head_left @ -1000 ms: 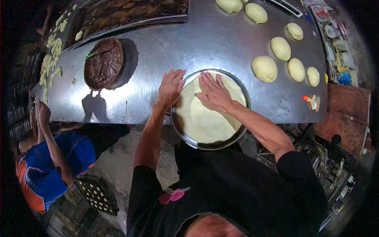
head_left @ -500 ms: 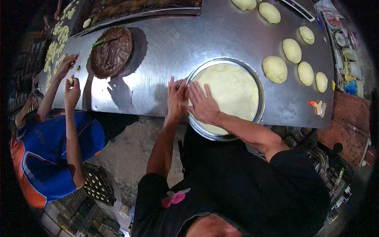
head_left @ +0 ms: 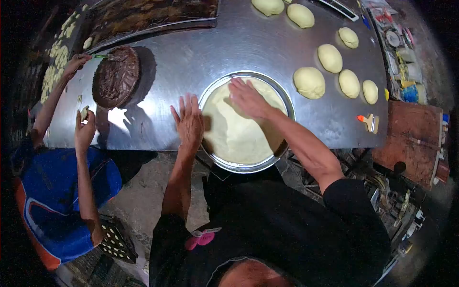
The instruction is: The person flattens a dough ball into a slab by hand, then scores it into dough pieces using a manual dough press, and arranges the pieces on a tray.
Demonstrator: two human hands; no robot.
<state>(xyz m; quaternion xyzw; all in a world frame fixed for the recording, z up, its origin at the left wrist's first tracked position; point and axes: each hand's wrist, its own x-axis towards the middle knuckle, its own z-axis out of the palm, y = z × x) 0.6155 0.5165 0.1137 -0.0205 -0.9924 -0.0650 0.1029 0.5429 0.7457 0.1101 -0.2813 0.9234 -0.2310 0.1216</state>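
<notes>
A round metal pan (head_left: 289, 103) with flattened pale dough (head_left: 236, 138) spread across its inside sits at the table's front edge, its near side jutting past it. My right hand (head_left: 248, 98) lies over the upper part of the dough, fingers stretched out toward the far rim. Just outside the pan's left rim is my left hand (head_left: 190, 122), its fingers spread and nothing in it. Shadows of my hand and arm fall across the dough.
Several dough balls (head_left: 310, 82) rest on the metal table (head_left: 191, 57) at right, near a brush (head_left: 370, 122). A bowl of brown filling (head_left: 114, 79) stands left. Beside it a co-worker's hand (head_left: 84, 131) holds a small dough piece; their other hand (head_left: 76, 63) grips a green-handled tool.
My left hand has moved left, off the pan's rim. My right hand has shifted to the dough's far part. The co-worker's far hand has taken hold of the green handle.
</notes>
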